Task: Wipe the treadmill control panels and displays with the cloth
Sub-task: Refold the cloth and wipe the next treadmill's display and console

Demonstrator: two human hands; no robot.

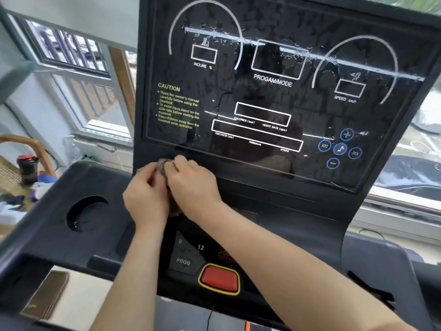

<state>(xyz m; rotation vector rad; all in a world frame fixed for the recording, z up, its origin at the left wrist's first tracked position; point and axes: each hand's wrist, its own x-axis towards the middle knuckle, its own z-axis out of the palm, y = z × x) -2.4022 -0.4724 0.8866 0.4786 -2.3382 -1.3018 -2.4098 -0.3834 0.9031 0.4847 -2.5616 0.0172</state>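
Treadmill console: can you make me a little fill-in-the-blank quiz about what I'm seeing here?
The left hand and right hand together hold a small ____ at the lower edge of the display panel. The big button ringed in yellow is ____. The yellow heading on the display panel reads ____.
Missing words: cloth, red, CAUTION.

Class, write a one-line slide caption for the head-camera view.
Left hand and right hand hold a bunched cloth at the lower edge of the treadmill display.
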